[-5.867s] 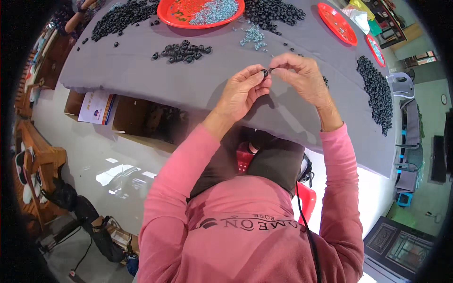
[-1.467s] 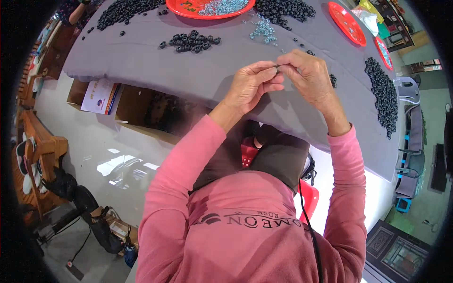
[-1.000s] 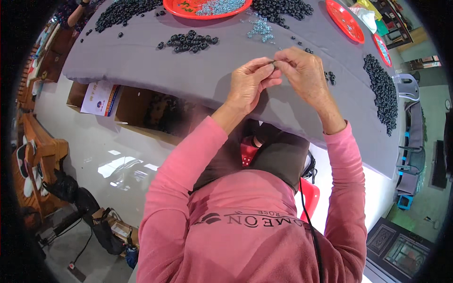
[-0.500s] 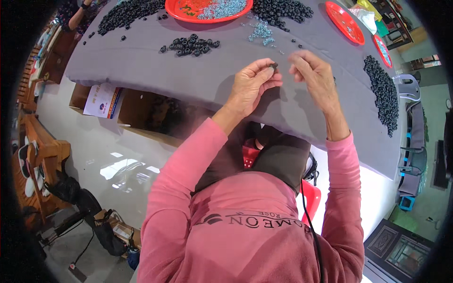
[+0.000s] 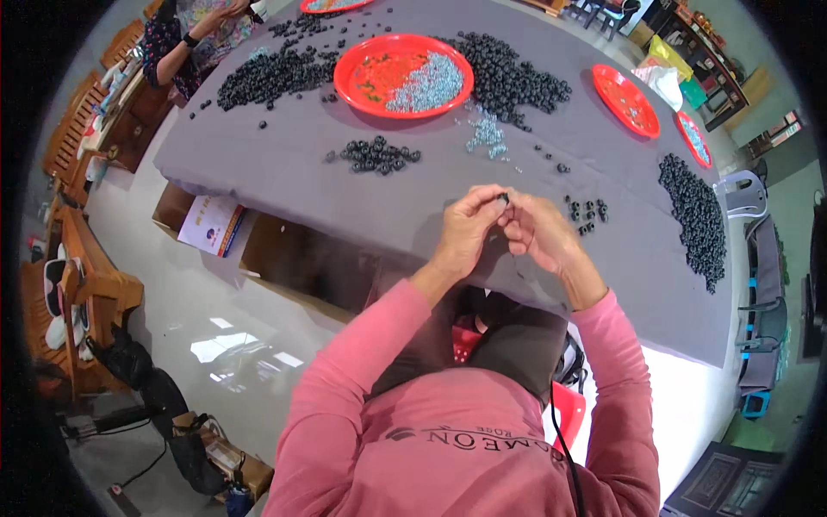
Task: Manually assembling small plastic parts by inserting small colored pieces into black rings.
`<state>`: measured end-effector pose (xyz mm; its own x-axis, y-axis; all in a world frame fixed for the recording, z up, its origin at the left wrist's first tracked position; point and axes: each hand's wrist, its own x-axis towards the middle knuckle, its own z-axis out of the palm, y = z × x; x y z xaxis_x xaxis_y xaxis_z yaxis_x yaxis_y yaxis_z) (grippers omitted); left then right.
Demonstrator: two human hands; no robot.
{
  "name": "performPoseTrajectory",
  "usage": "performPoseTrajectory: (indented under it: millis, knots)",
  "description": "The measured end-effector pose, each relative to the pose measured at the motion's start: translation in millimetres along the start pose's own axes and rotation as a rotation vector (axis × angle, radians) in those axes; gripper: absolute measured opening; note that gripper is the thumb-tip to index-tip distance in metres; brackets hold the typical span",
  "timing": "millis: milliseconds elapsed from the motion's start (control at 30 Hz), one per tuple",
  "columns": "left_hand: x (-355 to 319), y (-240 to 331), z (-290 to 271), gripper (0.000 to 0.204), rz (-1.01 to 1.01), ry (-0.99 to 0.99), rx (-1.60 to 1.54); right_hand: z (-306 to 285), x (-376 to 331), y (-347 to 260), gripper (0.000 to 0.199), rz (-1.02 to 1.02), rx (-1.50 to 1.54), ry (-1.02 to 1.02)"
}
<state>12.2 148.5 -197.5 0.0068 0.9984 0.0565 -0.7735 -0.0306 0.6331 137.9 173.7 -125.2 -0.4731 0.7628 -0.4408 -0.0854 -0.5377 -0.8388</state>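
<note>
My left hand (image 5: 469,226) and my right hand (image 5: 538,231) meet over the near edge of a grey-clothed table (image 5: 284,181). Between the left fingertips sits a small dark bead (image 5: 503,199), and my right fingertips touch it too. A thin dark thread (image 5: 515,263) hangs down below my right hand. A few loose dark beads (image 5: 586,214) lie just right of my hands. A small pile of dark beads (image 5: 377,156) lies to the upper left.
A big red tray (image 5: 362,53) with pale blue and green beads stands at the far middle, two smaller red trays (image 5: 627,99) at the right. Heaps of dark beads (image 5: 693,215) lie along the right edge and far side. Another person (image 5: 185,39) works far left. Boxes (image 5: 211,226) sit under the table.
My hands, apart half a second ago, have come together again on the bead. The view has shifted, showing more of the table's far side.
</note>
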Motion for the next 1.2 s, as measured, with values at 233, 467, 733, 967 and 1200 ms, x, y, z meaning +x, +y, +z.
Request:
performPoseTrajectory:
  millis: [233, 467, 733, 967, 1200]
  knots:
    - [-3, -1, 10, 0.015, 0.203, 0.119, 0.182, -6, 8, 3, 0.022, -0.029, 0.092, 0.017]
    - [2, -2, 7, 0.016, 0.212, 0.133, 0.367, -4, 12, 9, 0.014, -0.089, 0.155, 0.079]
    - [-1, -8, 6, 0.017, 0.231, 0.185, 0.415, -8, 21, 20, 0.012, -0.076, 0.266, 0.048]
    - [-4, -2, 4, 0.017, 0.217, 0.095, 0.419, -15, 22, 24, 0.012, -0.037, 0.280, -0.008]
    - [7, 3, 13, 0.018, 0.319, 0.035, 0.688, -34, 28, 22, 0.014, -0.101, 0.248, 0.041]
